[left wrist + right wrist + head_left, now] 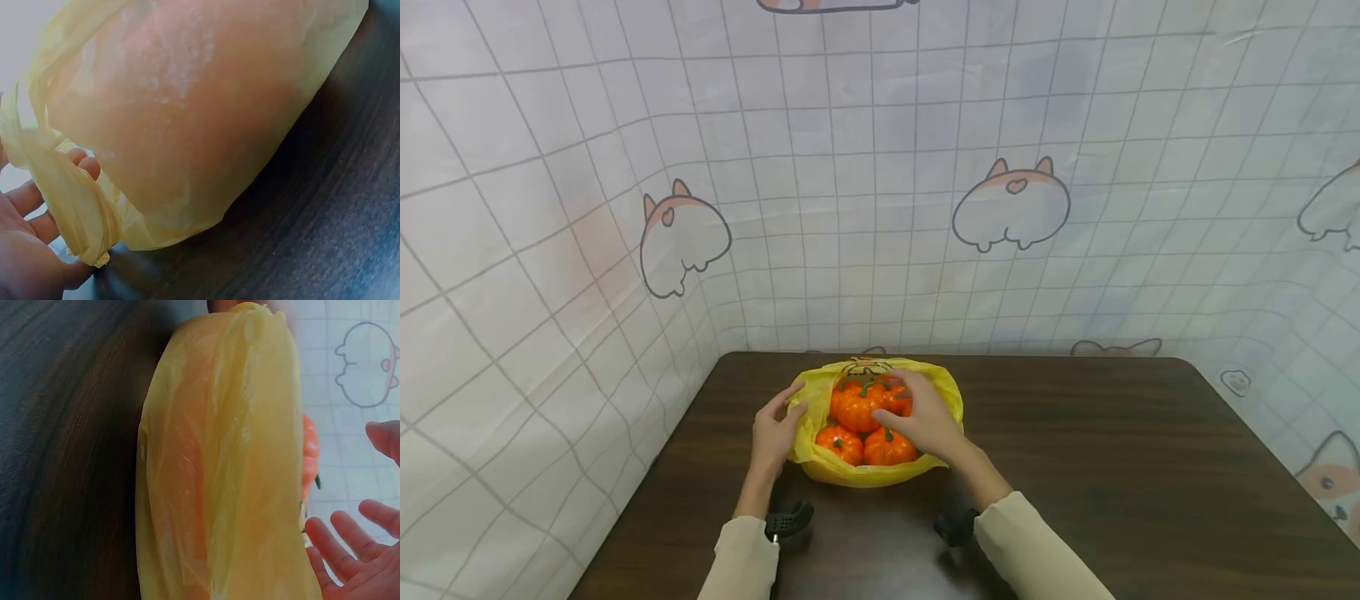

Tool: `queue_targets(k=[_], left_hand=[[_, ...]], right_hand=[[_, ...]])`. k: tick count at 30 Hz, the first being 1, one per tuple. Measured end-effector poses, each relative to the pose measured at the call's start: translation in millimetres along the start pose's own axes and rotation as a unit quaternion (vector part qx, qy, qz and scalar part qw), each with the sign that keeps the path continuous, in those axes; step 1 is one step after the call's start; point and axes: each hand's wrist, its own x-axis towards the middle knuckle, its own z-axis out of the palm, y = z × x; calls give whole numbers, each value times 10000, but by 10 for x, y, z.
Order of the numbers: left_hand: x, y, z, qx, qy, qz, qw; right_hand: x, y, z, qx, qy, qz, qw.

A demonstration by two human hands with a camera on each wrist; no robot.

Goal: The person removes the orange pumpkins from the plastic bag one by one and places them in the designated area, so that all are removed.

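A yellow plastic bag [857,477] lies on the dark table with its mouth spread wide. Several small orange pumpkins [889,448] with green stems show inside it. My left hand [771,433] holds the bag's left rim; in the left wrist view, a fold of the plastic [75,200] runs between its fingers and thumb. Over the right part of the opening, my right hand [928,421] has its fingers apart, partly covering the pumpkins. In the right wrist view that hand [359,559] is beside the bag's edge with nothing in its grasp, and one pumpkin [310,456] peeks past the plastic.
Dark wood-grain table [1112,450] extends to the right of the bag. A white gridded cloth [880,250] with cartoon animals hangs behind and at both sides. Black wrist devices [790,521] sit below both hands.
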Motion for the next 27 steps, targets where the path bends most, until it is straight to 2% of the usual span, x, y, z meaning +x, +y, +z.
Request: queue_targets(k=[12, 18, 27], left_hand=[[20, -51, -11, -53, -12, -23, 10000], [2, -76, -30, -41, 126, -17, 9999], [6, -81, -32, 59, 195, 142, 9997]], right_hand=[[183, 145, 159, -558, -133, 387, 9976], [199, 182, 236, -919, -176, 604, 9938], [229, 216, 290, -1367, -125, 591, 9888]])
